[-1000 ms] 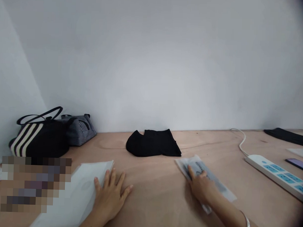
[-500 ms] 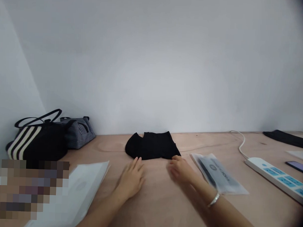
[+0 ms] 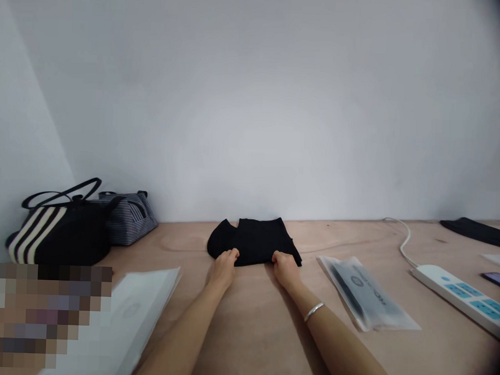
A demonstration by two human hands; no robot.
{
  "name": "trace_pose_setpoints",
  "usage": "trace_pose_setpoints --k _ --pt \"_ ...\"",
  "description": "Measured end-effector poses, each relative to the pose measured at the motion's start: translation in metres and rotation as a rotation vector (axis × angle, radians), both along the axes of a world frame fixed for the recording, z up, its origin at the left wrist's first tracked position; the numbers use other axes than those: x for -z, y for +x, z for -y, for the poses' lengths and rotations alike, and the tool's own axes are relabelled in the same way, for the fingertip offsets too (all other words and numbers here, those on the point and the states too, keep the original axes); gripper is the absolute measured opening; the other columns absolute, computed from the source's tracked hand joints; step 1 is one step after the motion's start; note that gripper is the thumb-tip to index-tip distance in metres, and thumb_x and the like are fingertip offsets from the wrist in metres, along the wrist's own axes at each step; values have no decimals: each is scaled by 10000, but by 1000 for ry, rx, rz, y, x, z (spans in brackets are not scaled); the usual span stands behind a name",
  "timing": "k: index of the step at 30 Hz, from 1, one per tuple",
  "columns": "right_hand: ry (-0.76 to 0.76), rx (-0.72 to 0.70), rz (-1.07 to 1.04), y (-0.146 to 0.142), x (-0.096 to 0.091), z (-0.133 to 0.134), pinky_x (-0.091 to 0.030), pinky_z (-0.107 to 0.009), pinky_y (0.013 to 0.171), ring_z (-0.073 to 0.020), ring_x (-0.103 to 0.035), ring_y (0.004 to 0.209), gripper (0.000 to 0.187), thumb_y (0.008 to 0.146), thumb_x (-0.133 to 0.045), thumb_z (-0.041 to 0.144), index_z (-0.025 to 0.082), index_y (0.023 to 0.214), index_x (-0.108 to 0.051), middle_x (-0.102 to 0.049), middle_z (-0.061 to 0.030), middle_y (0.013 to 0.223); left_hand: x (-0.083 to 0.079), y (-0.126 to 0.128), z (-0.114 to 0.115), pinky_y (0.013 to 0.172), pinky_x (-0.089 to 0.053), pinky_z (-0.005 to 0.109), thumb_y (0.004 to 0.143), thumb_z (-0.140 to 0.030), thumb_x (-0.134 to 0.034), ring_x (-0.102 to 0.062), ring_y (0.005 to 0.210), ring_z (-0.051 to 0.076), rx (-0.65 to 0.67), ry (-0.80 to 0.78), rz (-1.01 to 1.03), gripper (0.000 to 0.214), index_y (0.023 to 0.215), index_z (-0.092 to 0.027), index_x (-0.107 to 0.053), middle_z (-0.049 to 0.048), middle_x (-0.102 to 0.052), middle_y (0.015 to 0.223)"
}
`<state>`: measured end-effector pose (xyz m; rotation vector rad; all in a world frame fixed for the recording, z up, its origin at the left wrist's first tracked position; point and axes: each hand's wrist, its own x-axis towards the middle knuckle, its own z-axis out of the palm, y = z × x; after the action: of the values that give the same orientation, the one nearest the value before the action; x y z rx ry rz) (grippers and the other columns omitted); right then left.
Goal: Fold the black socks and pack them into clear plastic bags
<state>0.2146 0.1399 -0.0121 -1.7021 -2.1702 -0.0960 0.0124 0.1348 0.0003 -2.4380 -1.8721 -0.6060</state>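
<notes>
A black cloth piece [image 3: 258, 240], shaped like a balaclava, lies flat on the wooden table near the wall. Its left end is rounded, with a notch at the far edge beside it. My left hand [image 3: 223, 267] is closed, its fingertips pinching the near edge toward the rounded end. Farther right along that same edge, my right hand [image 3: 287, 270] grips the cloth with curled fingers. A silver bangle [image 3: 314, 311] circles my right wrist. To the right of that hand lies a frosted plastic pouch [image 3: 367, 293] with something dark inside.
Frosted plastic bags [image 3: 118, 319] lie at the left, partly behind a pixelated patch. Behind them stand a black bag [image 3: 74, 236] with white stripes and a striped bag [image 3: 128, 219]. At the right are a power strip [image 3: 461, 296], a phone [image 3: 496, 280] and another dark cloth [image 3: 478, 232].
Both hands have closed on the near edge of the black cloth; the right one shifted slightly left. The cloth's right corner is now spread a little outward.
</notes>
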Motion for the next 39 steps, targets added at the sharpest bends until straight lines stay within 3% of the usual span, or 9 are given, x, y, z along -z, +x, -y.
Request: trace_pose_setpoints --k 6,11,14,17,20,24,28,35,39 --pt "37 -81 46 4 -9 20 -269 -322 805 -210 -503 890 279 723 -362 22 135 930 -510 -582 -107 921 -22 -1 20 803 -400 331 869 -66 -319 -529 875 167 63 -17 -1 256 925 -162 -549 42 -575 905" --pt "-56 -308 99 22 -22 82 -313 -289 711 -180 -541 725 270 590 -497 88 188 839 -529 -613 -25 786 -44 -13 86 642 -393 219 754 -43 -392 -541 721 126 232 -141 2 235 773 -216 -550 -30 -581 763" --pt "-309 -481 8 33 -29 111 -327 -244 558 -134 -525 563 221 624 -566 205 214 843 -543 -614 31 674 -48 -19 118 658 -406 218 755 -135 -458 -552 746 128 338 -284 36 156 769 -250 -562 -55 -592 761" --pt "-330 -367 -125 37 -33 110 -353 -241 535 -141 -545 600 186 772 -486 356 202 827 -575 -625 -3 697 -40 -20 121 839 -389 295 815 -260 -460 -536 937 164 315 -202 27 169 934 -260 -580 -14 -598 981" --pt "-133 -284 -124 36 -27 90 -391 -310 770 -202 -548 908 326 834 -412 399 168 972 -597 -621 -94 981 -19 -20 107 1004 -237 435 879 -396 -368 -351 1213 233 265 -129 -76 364 1210 -283 -469 36 -449 1294" --pt "-216 -363 22 35 -8 73 -157 -456 1017 -271 -229 1273 638 835 -342 552 147 1328 -330 -290 -137 1390 5 -23 101 1012 -142 546 875 -547 -263 -154 1303 285 244 -203 -166 512 1343 -344 -227 32 -216 1435" --pt "-283 -330 69 36 4 83 -71 -498 1030 -266 -108 1308 673 849 -217 601 181 1374 -199 -174 -108 1430 11 -27 112 1016 -139 548 867 -570 -252 -118 1307 287 243 -203 -188 542 1353 -351 -150 28 -142 1447" --pt "-267 -314 25 37 10 130 -104 -526 1024 -291 -114 1304 642 850 -261 584 238 1382 -162 -153 -84 1436 18 -39 147 1008 -157 570 861 -540 -322 -135 1300 312 307 -205 -147 560 1349 -391 -90 -7 -117 1446" --pt "-210 -301 -37 39 6 136 -226 -453 1011 -277 -288 1247 545 843 -376 493 221 1316 -361 -334 -98 1374 11 -38 155 986 -205 577 820 -559 -391 -194 1284 337 316 -269 -139 593 1346 -391 -175 11 -197 1438"
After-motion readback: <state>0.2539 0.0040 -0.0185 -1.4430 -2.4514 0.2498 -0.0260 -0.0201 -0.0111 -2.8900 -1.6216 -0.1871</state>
